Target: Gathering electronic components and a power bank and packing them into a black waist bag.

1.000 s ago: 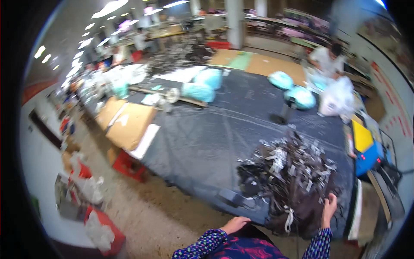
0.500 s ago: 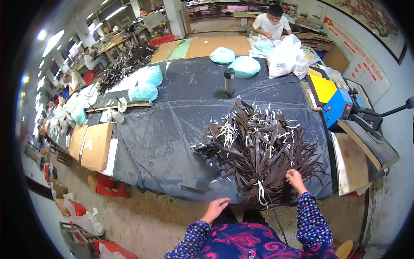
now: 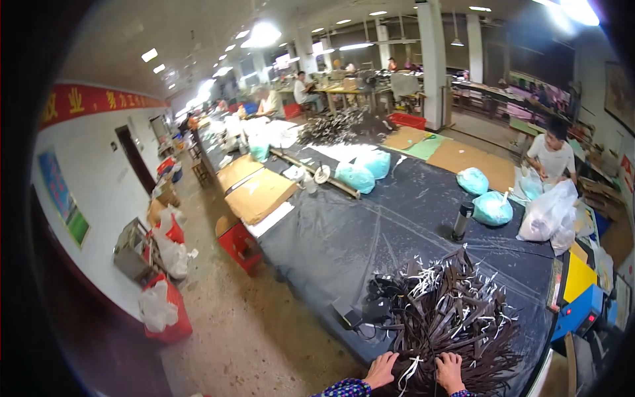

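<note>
A large pile of dark brown strips (image 3: 463, 311), leather-like with white ends and ties, lies fanned out at the near right of the table. My left hand (image 3: 381, 370) touches its near left edge, fingers extended and nothing visible in them. On top of the near end rests my right hand (image 3: 450, 372), its fingers slightly bent and apart over the strips. Between the two hands a white tie (image 3: 410, 369) shows. A black box-shaped adapter (image 3: 346, 312) with a cord sits left of the pile.
A dark bottle (image 3: 462, 221) stands behind the pile, near teal bags (image 3: 492, 209) and a white plastic bag (image 3: 549, 213). A blue machine (image 3: 577, 312) is at the right edge. Cardboard (image 3: 264, 197) lies at the left edge. Across the table sits a person (image 3: 553, 157).
The view has swung left, showing more of the aisle and left wall. Both hands have come onto the near end of the strip pile; the left was off the table edge before.
</note>
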`<state>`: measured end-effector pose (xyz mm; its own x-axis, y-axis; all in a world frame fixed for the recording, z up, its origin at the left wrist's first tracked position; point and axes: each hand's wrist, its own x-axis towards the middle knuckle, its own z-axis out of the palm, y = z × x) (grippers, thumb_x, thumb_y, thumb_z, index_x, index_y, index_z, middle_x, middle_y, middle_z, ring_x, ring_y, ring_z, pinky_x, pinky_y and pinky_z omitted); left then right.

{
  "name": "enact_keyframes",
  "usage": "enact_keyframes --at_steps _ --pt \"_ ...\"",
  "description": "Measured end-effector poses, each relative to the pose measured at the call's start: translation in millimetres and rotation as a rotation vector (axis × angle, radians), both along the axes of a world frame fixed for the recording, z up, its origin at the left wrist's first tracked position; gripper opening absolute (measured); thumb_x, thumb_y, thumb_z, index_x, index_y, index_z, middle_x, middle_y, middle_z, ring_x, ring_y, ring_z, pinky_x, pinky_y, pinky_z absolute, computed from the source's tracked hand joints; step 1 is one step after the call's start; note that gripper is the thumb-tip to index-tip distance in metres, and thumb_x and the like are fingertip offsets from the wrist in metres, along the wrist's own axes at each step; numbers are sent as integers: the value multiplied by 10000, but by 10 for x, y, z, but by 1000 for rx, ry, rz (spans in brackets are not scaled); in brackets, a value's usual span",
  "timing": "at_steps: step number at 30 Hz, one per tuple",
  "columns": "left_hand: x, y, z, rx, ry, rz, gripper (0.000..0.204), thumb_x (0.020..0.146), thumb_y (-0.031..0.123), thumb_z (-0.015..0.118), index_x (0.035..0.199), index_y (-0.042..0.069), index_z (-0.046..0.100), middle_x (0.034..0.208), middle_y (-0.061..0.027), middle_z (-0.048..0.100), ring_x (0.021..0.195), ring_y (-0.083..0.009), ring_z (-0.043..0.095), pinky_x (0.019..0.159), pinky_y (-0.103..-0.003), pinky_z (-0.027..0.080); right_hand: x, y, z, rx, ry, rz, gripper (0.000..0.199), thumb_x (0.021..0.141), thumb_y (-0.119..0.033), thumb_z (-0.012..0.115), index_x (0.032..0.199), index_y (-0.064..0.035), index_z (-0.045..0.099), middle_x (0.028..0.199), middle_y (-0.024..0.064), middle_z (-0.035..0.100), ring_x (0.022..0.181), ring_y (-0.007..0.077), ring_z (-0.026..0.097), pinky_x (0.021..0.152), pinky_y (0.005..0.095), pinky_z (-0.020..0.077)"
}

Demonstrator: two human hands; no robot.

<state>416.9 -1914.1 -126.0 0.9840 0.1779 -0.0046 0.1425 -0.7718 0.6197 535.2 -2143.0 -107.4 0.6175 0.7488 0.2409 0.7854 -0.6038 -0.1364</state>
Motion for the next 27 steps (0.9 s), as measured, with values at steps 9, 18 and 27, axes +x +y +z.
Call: enact_keyframes --at_steps 9,18,27 --pt "341 48 -202 158 -41 -75 436 655 84 588 1085 74 512 1270 -145 419 1173 -342 399 940 -433 356 204 36 -197 -268 337 138 240 700 -301 571 784 -77 566 828 119 565 862 301 542 807 417 406" --pt "646 -360 -80 -678 -36 -6 227 764 85 539 978 21 501 1316 -226 367 1226 -384 362 991 -358 340 -361 2 158 353 880 -18 181 851 -153 500 902 16 537 871 233 576 815 407 552 691 424 439" --pt "555 -227 -471 -528 33 -50 258 797 119 576 985 -27 475 1192 -193 406 1117 -333 427 944 -354 372 -936 183 87 333 830 -557 334 906 -189 493 1145 42 525 1103 271 562 1054 379 515 903 374 413"
